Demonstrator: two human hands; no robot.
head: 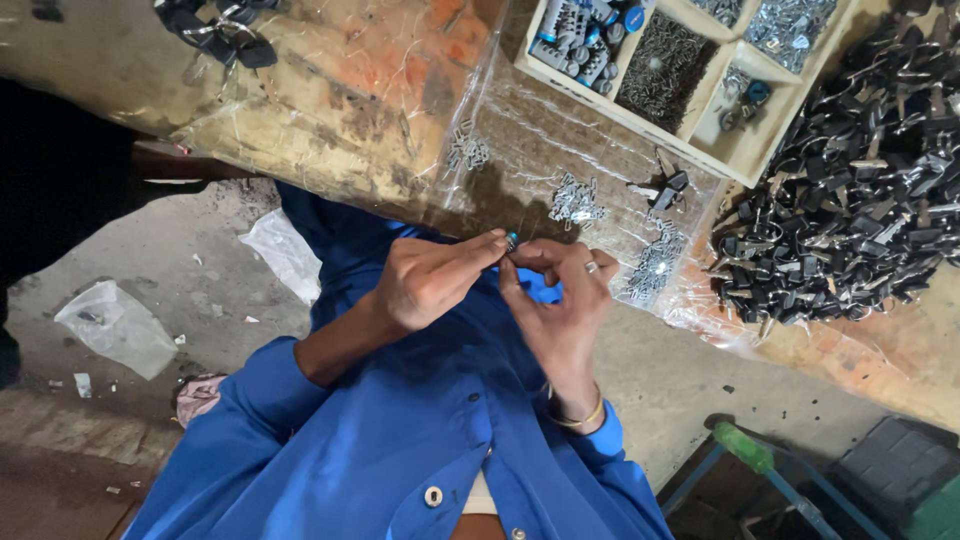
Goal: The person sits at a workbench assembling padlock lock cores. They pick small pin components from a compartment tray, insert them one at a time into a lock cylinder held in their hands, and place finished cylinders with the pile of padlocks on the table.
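I note the workbench (330, 110) first: a worn top, its working stretch covered with clear plastic sheet (520, 140), which I judge keeps small parts from slipping into the cracked surface. At the bench's right end lies one large heap of dark keys (860, 190), too many to count, piled within reach of the right hand. Above the work area sits one pale wooden tray (745, 165) with at least five compartments in view, each holding a different sort of small hardware; I take the dividers to be there to keep the kinds apart. On the sheet I count four small clusters of silvery metal pieces (575, 200), laid just beyond the hands, apparently as ready stock.

Both hands meet above the lap, just below the bench edge. The left hand (430, 280) is narrowed to a pinch, thumb and forefinger closed on a small blue-tinted part (511, 240). The right hand (560, 300) curls in opposite, fingertips touching the same part, so it is braced from both sides. The right hand carries one ring, and one bangle at the wrist.
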